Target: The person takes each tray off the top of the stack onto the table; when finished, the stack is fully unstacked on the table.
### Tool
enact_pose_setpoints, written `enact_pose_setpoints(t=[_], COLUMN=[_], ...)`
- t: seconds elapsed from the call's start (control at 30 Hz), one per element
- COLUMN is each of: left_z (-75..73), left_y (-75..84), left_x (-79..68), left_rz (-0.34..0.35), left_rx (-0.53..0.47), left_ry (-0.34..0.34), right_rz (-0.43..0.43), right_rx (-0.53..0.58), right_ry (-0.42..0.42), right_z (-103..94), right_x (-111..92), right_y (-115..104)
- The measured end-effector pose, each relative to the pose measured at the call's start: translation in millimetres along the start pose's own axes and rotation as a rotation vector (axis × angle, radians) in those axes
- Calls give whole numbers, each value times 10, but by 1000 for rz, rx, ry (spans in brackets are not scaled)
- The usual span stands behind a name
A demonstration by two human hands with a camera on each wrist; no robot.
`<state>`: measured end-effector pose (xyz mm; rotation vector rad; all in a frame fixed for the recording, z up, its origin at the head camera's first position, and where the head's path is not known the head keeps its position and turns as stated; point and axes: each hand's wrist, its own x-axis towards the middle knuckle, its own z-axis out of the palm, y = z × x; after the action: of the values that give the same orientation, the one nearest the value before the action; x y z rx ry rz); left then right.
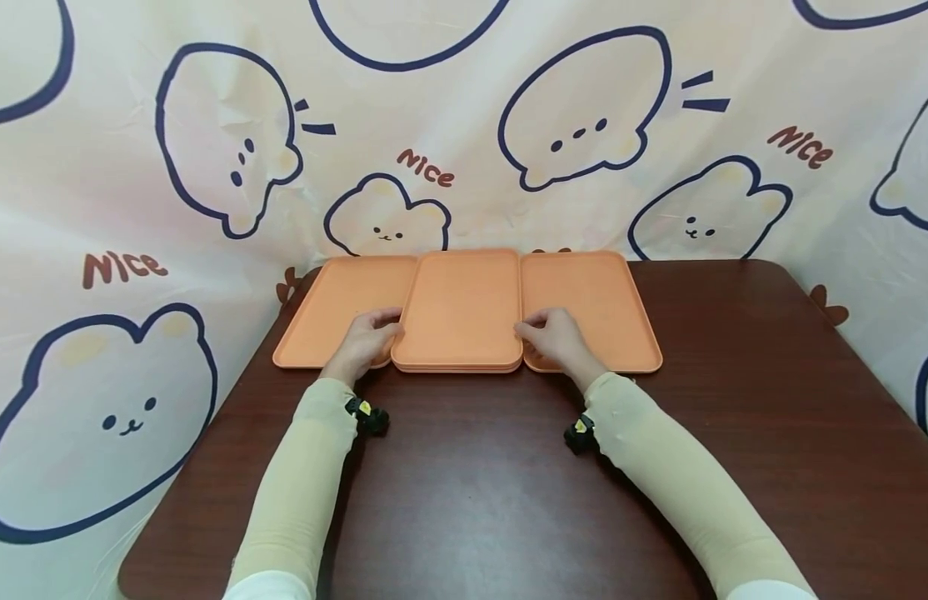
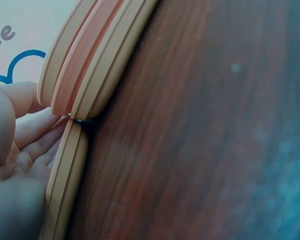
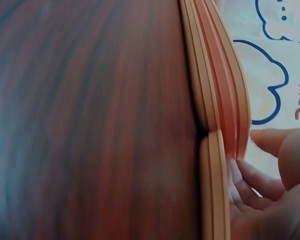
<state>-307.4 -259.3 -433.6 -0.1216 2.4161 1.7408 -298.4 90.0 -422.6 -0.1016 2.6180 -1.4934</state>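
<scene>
Three orange rectangular spots of trays form a row at the table's far edge in the head view. The middle one is a stack, whose top tray [image 1: 461, 308] sits above others; its layered edges [image 2: 65, 75] show in the left wrist view. My left hand [image 1: 365, 340] holds the stack's left edge near the front corner, over the left tray [image 1: 321, 321]. At the opposite edge my right hand [image 1: 557, 340] grips likewise, above the right tray [image 1: 614, 321]. In the right wrist view, thumb and fingers [image 3: 262, 185] meet the upper trays' rims; how many trays they hold, I cannot tell.
The dark brown wooden table [image 1: 464, 492] extends in front of the trays and to the right. Behind it hangs a pale cloth [image 1: 479, 117] with cartoon bears. A small black wrist camera [image 1: 580, 435] is strapped to each sleeve.
</scene>
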Motion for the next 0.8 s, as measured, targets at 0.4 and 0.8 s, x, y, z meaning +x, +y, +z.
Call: enact_pose_setpoints(t=[0.4, 0.8], left_z=[7, 4], left_y=[6, -13], left_x=[8, 37], left_rz=[3, 22], left_rx=[-1, -17], left_ry=[8, -24], right_rz=[-2, 184], right_rx=[-74, 458], right_ry=[167, 113], right_z=[59, 7], right_x=[53, -12], right_y=[-147, -125])
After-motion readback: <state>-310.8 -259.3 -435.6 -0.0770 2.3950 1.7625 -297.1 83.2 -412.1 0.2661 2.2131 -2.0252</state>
